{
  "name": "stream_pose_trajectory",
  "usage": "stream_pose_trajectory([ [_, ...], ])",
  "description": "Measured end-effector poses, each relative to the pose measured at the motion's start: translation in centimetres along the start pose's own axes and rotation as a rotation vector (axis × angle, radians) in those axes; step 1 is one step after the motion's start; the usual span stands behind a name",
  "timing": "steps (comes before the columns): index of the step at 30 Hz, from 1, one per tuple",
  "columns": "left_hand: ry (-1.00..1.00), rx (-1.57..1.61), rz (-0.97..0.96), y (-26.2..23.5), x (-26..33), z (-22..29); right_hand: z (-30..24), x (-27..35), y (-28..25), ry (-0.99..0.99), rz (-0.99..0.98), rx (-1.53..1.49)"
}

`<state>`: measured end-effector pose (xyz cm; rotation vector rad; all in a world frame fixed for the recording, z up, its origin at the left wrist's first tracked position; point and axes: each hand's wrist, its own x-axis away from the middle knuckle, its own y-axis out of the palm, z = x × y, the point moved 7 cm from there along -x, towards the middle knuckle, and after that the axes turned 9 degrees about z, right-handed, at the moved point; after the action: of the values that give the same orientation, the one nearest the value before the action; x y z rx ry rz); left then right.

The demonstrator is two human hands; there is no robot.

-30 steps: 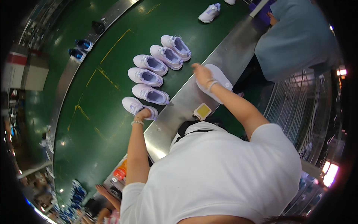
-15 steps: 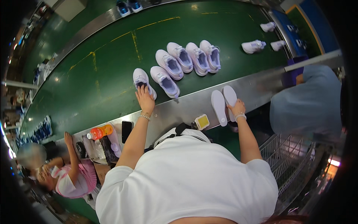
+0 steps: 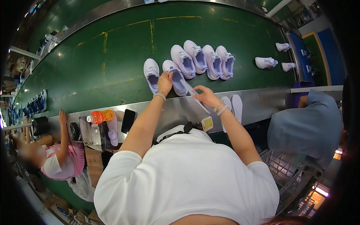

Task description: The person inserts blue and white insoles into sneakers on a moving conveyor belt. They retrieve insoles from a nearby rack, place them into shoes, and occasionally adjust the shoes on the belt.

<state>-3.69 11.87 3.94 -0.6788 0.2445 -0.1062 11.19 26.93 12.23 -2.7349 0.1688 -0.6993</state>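
A: Nearest the person, what runs along the edge?

B: A steel ledge fronts the green belt. On it lie two white insoles just right of the right wrist, a small yellow block near the body, and further left a black phone beside an orange bottle.

A: And the hands?

B: The right hand is closed around a thin white insole that slants from the ledge up toward the shoe. The left hand rests on the pale lilac shoe at the belt's near edge, fingers curled over its opening — gripping it, as far as I can tell.

A: How does that shoe look?

B: A white sole, a lilac upper, toe pointing away. Another shoe lies just left of it, and a row of four sits close on the right, side by side.

A: Room to move?

B: Plenty — the belt is bare left of the shoes and beyond them. Far right, two more shoes lie well apart from the row. A person in pink sits at the left, another in blue-grey at the right.
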Motion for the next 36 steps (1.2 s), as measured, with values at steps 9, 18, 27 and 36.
stream_pose_trajectory([
  [9,0.061,-0.036,-0.121,0.0,-1.2,-1.0,-0.3,-10.2,5.7,-0.194,0.219,0.588],
  [18,0.080,0.086,-0.053,0.6,0.3,-3.4,0.7,-14.1,11.3,-0.202,0.275,0.939],
  [27,0.005,0.163,-0.104,-0.8,0.7,-2.7,8.2,-21.7,14.1,-0.335,0.031,0.988],
  [36,-0.035,0.074,-0.126,-1.4,1.5,-1.9,10.4,-21.9,14.2,-0.341,0.291,0.979],
])
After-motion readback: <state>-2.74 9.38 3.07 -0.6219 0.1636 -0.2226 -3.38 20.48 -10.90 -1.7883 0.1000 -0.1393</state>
